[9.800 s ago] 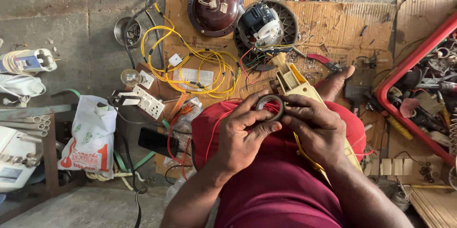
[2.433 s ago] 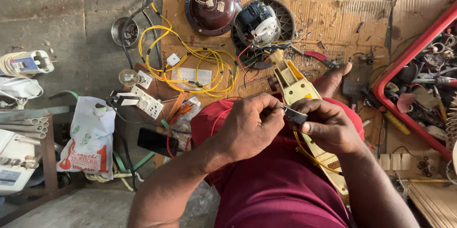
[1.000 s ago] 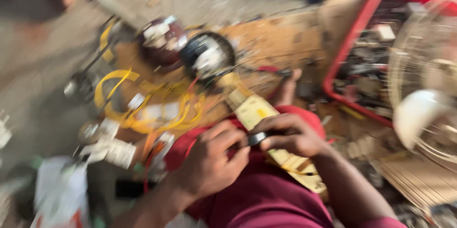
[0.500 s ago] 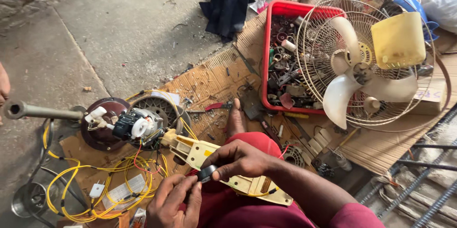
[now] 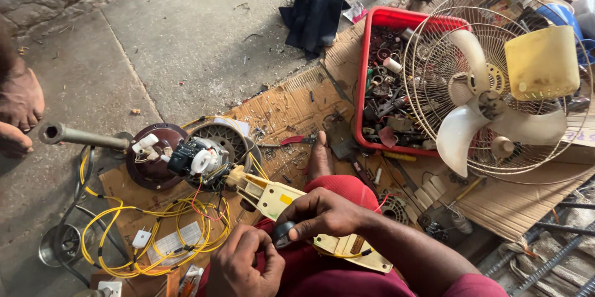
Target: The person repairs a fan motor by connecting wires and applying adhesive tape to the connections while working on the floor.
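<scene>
Low in the head view, the left hand (image 5: 248, 266) is curled with its fingertips drawn together at a small dark roll of tape (image 5: 282, 232), and the right hand (image 5: 322, 213) arches over it from above, thumb and forefinger pinching the same roll; the roll sits between the two hands, just above the person's lap in dark red cloth. Under the right hand lies a long cream plastic housing (image 5: 279, 198), smooth and flat-sided, resting across the lap with a thin wire trailing along it. Just beyond its far end sits a small motor (image 5: 198, 157) with white and black parts, set on a round ribbed grille, and beside that a brown dome-shaped base (image 5: 152, 164) with a grey metal tube (image 5: 80, 137) sticking out to the left. Loops of yellow wire (image 5: 155, 222) sprawl over the worn cardboard sheet (image 5: 291, 105) that covers the ground here. A bare foot (image 5: 320, 157) of the person rests on the cardboard. To the right stands a red plastic tray (image 5: 359, 86) crowded with small metal parts, partly covered by a wire fan guard (image 5: 496, 80) with pale blades and a yellowed motor cover. Farther off, a dark cloth (image 5: 316, 8) lies crumpled on the rough grey concrete floor (image 5: 186, 36). Another person's bare foot (image 5: 18, 108) shows at the left edge.
</scene>
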